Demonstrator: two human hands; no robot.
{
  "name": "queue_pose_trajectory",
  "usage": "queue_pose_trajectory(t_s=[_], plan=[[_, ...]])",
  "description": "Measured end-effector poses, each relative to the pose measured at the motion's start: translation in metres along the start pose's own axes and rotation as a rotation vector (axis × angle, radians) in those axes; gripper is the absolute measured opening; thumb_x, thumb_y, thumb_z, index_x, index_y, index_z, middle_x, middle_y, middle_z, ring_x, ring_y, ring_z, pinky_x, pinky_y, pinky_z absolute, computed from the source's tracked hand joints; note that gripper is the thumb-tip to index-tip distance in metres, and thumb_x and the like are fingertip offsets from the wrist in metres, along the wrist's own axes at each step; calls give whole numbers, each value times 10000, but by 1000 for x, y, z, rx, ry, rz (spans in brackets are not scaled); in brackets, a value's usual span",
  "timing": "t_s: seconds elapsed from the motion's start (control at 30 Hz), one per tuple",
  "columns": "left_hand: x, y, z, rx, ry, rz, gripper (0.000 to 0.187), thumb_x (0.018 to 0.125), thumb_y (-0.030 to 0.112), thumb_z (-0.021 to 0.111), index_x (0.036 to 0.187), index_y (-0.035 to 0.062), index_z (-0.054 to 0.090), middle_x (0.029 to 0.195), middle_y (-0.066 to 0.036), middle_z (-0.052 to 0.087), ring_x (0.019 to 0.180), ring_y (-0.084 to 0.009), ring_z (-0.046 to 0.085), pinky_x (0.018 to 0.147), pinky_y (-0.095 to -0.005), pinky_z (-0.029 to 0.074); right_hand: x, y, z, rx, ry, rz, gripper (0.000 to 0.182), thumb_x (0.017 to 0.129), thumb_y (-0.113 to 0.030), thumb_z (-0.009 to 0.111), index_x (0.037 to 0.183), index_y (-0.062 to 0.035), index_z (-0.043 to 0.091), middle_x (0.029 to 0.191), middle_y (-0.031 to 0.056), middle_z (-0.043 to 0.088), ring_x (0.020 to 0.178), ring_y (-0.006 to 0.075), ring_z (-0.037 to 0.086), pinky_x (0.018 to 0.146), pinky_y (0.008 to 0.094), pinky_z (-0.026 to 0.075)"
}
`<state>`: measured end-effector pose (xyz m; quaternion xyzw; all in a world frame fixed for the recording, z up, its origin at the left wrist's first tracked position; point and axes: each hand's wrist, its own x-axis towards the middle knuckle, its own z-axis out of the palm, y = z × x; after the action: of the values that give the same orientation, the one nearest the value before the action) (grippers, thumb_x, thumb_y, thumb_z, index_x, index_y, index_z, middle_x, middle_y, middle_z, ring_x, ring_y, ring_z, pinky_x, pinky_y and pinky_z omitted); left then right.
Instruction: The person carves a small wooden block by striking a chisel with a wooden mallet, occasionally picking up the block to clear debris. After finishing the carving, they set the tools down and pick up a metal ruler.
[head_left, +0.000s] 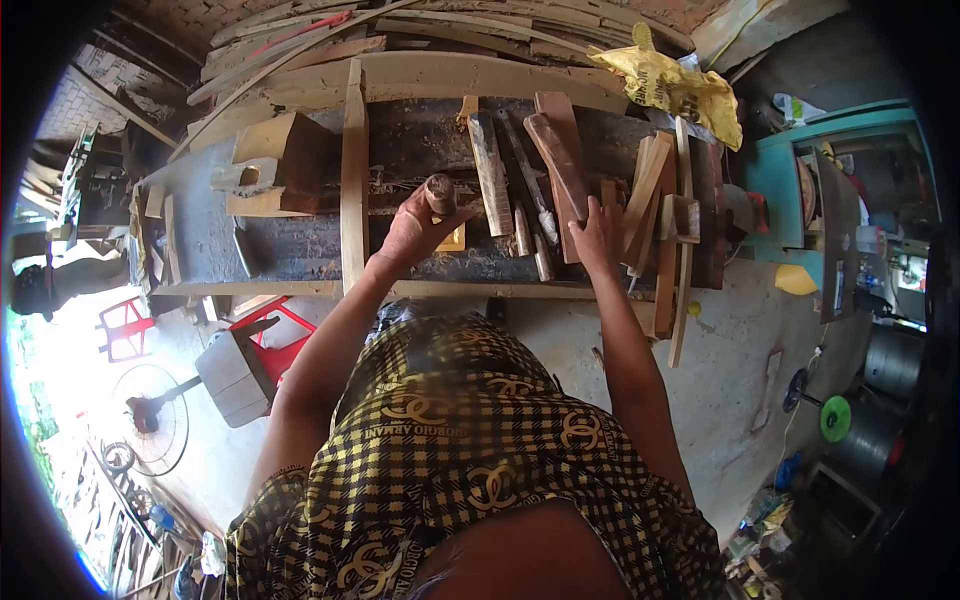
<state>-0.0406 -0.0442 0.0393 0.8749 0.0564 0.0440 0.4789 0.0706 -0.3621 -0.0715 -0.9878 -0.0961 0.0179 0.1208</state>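
Observation:
My left hand [408, 236] is closed around an upright round wooden handle [439, 188]; whatever is at its lower end is hidden by the hand. Just below that hand lies a small yellowish wooden piece [453, 241] on the dark workbench [310, 240]. At the right, my right hand [597, 240] has its fingers at the near end of a reddish-brown wooden bar [556, 160], apparently gripping it. This bar overlaps a second reddish board [555, 104]. Between my hands lie a pale-faced wooden block [490, 170] and several chisel-like tools [528, 165].
A large notched wood block [285, 165] sits left of an upright plank [355, 180]. Wood strips [650, 190] crowd the bench's right end. Behind are stacked planks [440, 75] and a yellow sack [680, 90]. A fan [148, 415] and red stool [290, 340] stand left.

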Motion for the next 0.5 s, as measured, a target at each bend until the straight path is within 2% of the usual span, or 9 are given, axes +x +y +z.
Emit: queue_pose_trajectory(t_s=[0.1, 0.13, 0.23, 0.3, 0.33, 0.37, 0.43, 0.47, 0.5], plan=[[2, -4, -5, -207, -96, -150, 359, 852, 269, 797, 1073, 41, 632, 958, -98, 711, 864, -155, 658, 804, -329, 538, 18, 6, -1, -12, -108, -28, 601, 814, -357, 725, 1303, -72, 521, 1240, 232, 585, 1298, 423, 450, 1106, 526, 337], [2, -9, -2, -320, -75, -111, 367, 840, 254, 808, 1079, 38, 632, 953, -92, 711, 868, -126, 641, 812, -326, 536, 23, 8, 2, -13, -109, -43, 601, 814, -357, 725, 1303, -72, 521, 1240, 232, 585, 1298, 423, 450, 1106, 526, 337], [12, -32, 1, -243, -51, -112, 397, 834, 256, 811, 1103, 31, 624, 956, -95, 714, 876, -133, 643, 830, -324, 533, 32, -1, -4, 64, -145, -29, 574, 778, -321, 729, 1222, -20, 524, 1141, 239, 615, 1147, 387, 564, 1017, 488, 431], [15, -28, -1, -273, 5, -144, 450, 828, 265, 813, 1153, 26, 613, 995, -109, 721, 907, -168, 667, 859, -321, 528, 24, -15, -29, 368, -226, 23, 520, 745, -275, 731, 1133, 4, 525, 1042, 233, 623, 1039, 356, 615, 908, 459, 495], [17, -25, -4, -235, 7, -185, 477, 823, 273, 815, 1176, 29, 608, 1022, -114, 723, 928, -179, 674, 870, -321, 526, 18, -16, -22, 486, -141, -27, 441, 765, -232, 738, 1071, 1, 523, 944, 188, 630, 811, 267, 663, 709, 398, 545], [18, -23, -6, -197, 6, -225, 504, 817, 281, 817, 1199, 32, 602, 1048, -118, 725, 949, -189, 681, 881, -322, 523, 13, -14, -18, 482, -149, -44, 441, 765, -232, 738, 1071, 1, 523, 944, 188, 630, 811, 267, 663, 709, 398, 545], [20, -26, -6, -244, 2, -269, 516, 816, 283, 811, 1219, 38, 601, 1083, -125, 723, 987, -197, 688, 898, -329, 520, -4, -34, -42, 883, -366, 219, 362, 824, -194, 687, 1079, -18, 500, 773, 71, 593, 595, 162, 587, 542, 335, 491], [20, -24, -8, -235, -23, -269, 511, 818, 285, 806, 1217, 38, 603, 1082, -134, 721, 995, -204, 689, 902, -329, 520, -9, -24, -20, 971, -312, 172, 364, 873, -174, 668, 1156, -35, 487, 771, 40, 586, 547, 109, 554, 490, 286, 461], [20, -22, -10, -225, -51, -269, 506, 820, 286, 800, 1214, 37, 604, 1081, -142, 720, 1004, -210, 690, 906, -330, 520, -12, -32, -26, 966, -321, 165, 364, 873, -174, 668, 1156, -35, 487, 771, 40, 586, 547, 109, 554, 490, 286, 461]])
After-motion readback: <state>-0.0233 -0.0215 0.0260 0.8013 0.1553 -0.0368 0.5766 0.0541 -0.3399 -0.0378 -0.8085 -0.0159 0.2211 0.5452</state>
